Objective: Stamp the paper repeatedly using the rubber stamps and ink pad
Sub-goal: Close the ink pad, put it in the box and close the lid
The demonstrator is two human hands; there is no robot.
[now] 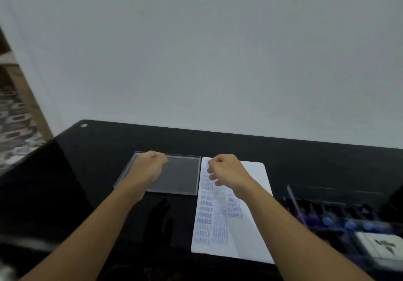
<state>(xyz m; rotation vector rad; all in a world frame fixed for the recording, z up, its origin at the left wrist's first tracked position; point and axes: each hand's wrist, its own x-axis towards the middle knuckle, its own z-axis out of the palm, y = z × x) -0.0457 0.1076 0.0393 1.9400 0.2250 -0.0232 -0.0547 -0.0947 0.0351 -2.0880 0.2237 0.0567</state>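
Wall [196, 51], pale grey and plain, fills the upper half of the view and meets the far edge of the black tabletop [305, 156]. At the left, past the tabletop's left edge, there is a blurred patterned floor [13, 117].

The paper [250, 237] lies in the middle of the tabletop, with its long axis running from the near edge toward the far edge. Its left part carries columns of blue prints reading SAMPLE, AIR MAIL and FRAGILE, while its right part is blank.

Just beside the paper's far left side lies a clear plastic lid [183, 178], flat on the tabletop. Near the right edge stands a clear case of rubber stamps [340, 215], very blurred, with bluish knobs in a row. In front of it, at the near right corner, sits a white square box [379, 248] with a dark mark. It is perhaps the ink pad, but I cannot tell.

The left hand [150, 167] is over the lid's far left part. The right hand [226, 171] is over the paper's far end. Both show their backs and their fingers are curled under, so I cannot tell whether either one holds something.

The stamps lie to the right of both hands, well apart from the left one, so I judge the right hand is the nearer for taking a stamp.
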